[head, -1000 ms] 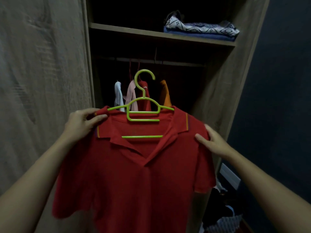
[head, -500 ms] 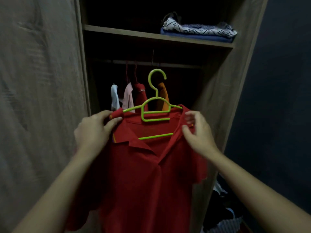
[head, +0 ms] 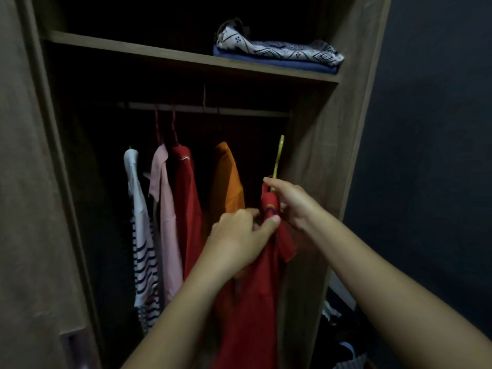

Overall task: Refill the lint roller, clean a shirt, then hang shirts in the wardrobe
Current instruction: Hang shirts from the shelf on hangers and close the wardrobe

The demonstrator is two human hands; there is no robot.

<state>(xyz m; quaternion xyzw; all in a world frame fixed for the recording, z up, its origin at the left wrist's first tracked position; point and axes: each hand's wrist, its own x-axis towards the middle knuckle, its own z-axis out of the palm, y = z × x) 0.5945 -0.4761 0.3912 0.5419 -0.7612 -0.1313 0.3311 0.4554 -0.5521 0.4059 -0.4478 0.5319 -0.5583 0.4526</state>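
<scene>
Red shirt [head: 255, 302] pinched in both my left hand [head: 239, 241] and right hand [head: 290, 203]; green hanger hook [head: 278, 155] stands upright above my right, rail [head: 207, 109] higher, up-left.

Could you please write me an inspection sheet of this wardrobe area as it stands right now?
Surface: wooden shelf above a hanging rail.
Job's things: red shirt on a green hanger, turned edge-on, hook below the rail, not yet hung.
Already hung: striped shirt, pink shirt, another red shirt, orange shirt.
Clutter: folded cloths on the shelf; loose clothes low on the right.
Hands: left hand grips the shirt collar; right hand pinches the hanger neck.
Cables: nothing seen.
Surroundings: wardrobe door open at left; dark wall at right.
</scene>
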